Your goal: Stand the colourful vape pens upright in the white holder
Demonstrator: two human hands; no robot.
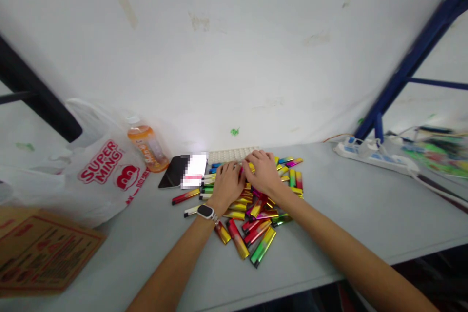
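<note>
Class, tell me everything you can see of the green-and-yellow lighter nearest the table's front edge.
The lighter is slim and shiny, with a metallic-looking body that shades from green into yellow and a dark end. It lies slantwise on the grey table, dark end toward the front edge. Nothing holds it; whether its yellow end touches the red-and-gold lighter beside it is unclear.

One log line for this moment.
left hand: over lighter pile, grip hidden | right hand: over lighter pile, grip hidden | bottle: beside bag | power strip: right of lighter pile
</note>
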